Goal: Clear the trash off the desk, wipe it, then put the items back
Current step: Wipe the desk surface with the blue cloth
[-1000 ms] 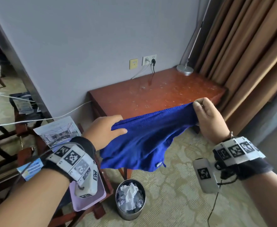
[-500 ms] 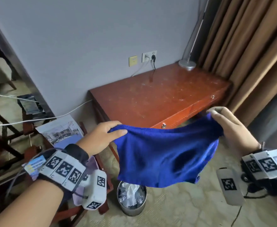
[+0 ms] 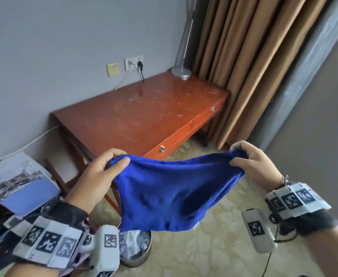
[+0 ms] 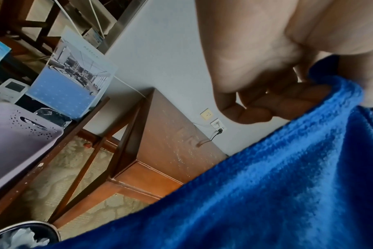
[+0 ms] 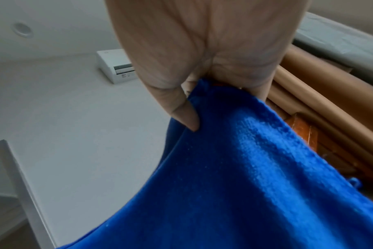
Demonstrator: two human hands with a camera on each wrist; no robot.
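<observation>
A blue cloth (image 3: 172,194) hangs spread in the air between my hands, in front of the desk and above the floor. My left hand (image 3: 112,162) pinches its left top corner, thumb over the hem. My right hand (image 3: 242,156) grips the right top corner, fingers curled round the fabric. The reddish wooden desk (image 3: 136,116) stands beyond the cloth against the grey wall, its top dusty and speckled. In the wrist views the blue cloth (image 4: 266,193) (image 5: 245,176) fills the lower part of each picture. A metal trash bin (image 3: 136,254) with crumpled white paper sits on the floor below the cloth.
A lamp base (image 3: 181,72) stands on the desk's far right corner, by the brown curtain (image 3: 244,66). Wall sockets (image 3: 134,62) with plugged cables sit above the desk. At left a rack holds a booklet (image 3: 18,182), and a lilac tray (image 4: 15,134) lies there.
Both hands have drawn the cloth back from over the desk toward me and lower, spreading it wider. The desk front with its drawer knobs has come into view.
</observation>
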